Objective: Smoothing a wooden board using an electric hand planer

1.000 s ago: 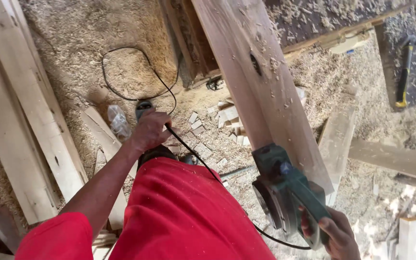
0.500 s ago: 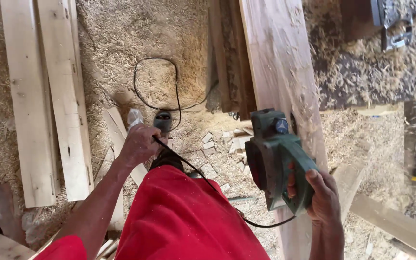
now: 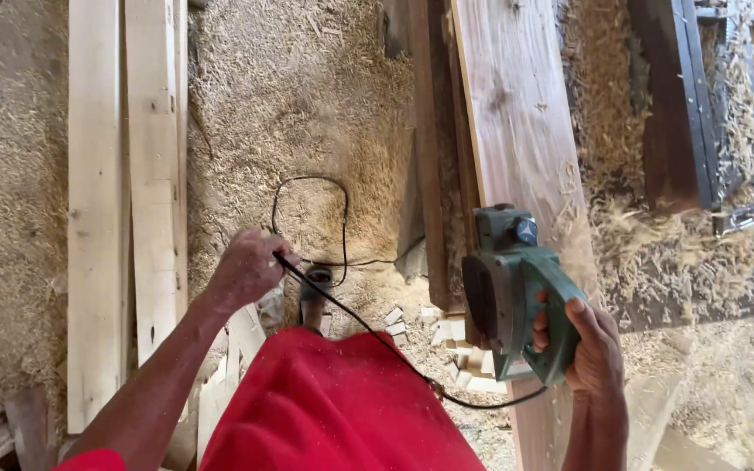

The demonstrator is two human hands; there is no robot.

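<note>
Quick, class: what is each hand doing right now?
Left hand: closed, holding the black power cord.
Right hand: closed around the handle of the green electric planer.

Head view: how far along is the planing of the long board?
Done: shavings lie heaped beside the board, so passes look made. In hand: right hand grips the green planer at the board's near end; left hand holds the cord aside. How much remains cannot be judged.

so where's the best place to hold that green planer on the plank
By its rear loop handle, coming from behind, the near end toward the person. The green electric planer sits lengthwise on the long plank with that handle at its near end, where the right hand already wraps it. A front knob probably suits a second hand.
</note>
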